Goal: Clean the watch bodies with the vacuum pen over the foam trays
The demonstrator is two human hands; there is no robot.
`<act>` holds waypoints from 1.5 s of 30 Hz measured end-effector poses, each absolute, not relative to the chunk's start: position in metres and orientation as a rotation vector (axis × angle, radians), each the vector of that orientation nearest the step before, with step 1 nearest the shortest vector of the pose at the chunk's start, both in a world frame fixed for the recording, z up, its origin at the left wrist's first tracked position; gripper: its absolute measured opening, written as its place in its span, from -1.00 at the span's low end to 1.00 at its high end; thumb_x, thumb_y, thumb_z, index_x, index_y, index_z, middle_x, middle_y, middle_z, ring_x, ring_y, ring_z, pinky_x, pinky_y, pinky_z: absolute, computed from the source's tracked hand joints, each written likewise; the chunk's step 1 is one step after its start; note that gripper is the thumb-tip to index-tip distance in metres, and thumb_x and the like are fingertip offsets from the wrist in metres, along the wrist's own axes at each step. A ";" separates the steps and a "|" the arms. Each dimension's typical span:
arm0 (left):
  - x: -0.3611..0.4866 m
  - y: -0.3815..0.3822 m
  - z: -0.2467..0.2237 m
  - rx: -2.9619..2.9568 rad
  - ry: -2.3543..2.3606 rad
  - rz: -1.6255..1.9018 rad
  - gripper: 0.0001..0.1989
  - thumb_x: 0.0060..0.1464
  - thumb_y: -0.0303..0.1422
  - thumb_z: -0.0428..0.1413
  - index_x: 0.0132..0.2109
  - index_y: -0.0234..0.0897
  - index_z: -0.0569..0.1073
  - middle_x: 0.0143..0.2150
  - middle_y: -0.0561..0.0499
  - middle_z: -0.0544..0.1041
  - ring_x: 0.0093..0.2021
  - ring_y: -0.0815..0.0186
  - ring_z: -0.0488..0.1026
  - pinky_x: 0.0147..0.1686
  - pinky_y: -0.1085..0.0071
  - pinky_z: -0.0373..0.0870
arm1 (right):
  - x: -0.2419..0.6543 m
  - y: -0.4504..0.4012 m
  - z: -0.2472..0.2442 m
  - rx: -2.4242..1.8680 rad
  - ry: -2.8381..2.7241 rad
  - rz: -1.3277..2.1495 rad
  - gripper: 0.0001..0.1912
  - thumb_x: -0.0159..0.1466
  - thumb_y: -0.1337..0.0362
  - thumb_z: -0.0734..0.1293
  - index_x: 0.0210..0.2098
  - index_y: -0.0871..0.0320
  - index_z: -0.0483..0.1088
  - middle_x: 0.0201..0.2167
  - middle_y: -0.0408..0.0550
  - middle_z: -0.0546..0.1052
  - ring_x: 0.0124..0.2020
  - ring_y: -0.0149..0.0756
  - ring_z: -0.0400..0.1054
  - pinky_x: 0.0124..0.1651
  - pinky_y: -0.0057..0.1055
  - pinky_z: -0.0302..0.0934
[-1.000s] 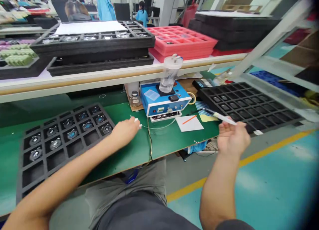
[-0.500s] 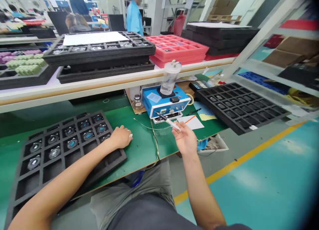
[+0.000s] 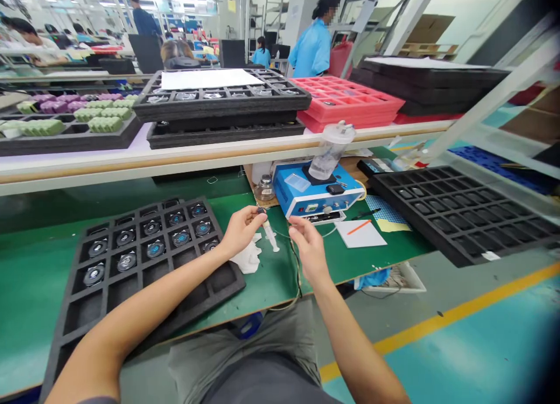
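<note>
Head cam: left hand (image 3: 240, 232) pinches a syringe (image 3: 269, 236) by its top end, tip hanging down above a white wipe (image 3: 247, 259); right hand (image 3: 308, 246) sits half open just beside it, seemingly empty.

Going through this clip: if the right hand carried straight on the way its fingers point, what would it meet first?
The right hand would likely meet the thin cable at its fingertips first, then the blue control box; depth is unclear here.
</note>
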State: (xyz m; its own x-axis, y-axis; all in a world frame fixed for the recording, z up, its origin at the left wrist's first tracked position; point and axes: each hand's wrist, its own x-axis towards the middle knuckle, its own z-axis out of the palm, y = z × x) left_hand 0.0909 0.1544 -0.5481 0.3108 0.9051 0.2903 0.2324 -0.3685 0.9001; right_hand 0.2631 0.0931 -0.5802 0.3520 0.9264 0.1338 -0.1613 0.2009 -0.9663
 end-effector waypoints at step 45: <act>0.057 0.185 -0.545 1.741 1.121 1.108 -0.56 0.02 -0.20 0.34 0.02 -0.31 0.64 -0.01 -0.15 0.67 -0.06 0.11 0.58 -0.18 0.31 0.47 | 0.230 0.141 -0.577 -1.113 -1.475 0.826 -0.72 0.30 0.13 0.35 -0.11 0.14 0.56 -0.21 -0.01 0.69 -0.23 -0.21 0.57 -0.10 -0.29 0.42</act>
State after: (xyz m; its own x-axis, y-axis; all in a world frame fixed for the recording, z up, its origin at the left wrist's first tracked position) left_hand 0.0572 0.1849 -0.5449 0.2336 0.9384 0.2548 0.2664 -0.3138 0.9114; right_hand 0.2300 0.1412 -0.5771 -0.0034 0.9429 0.3330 0.2094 0.3263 -0.9218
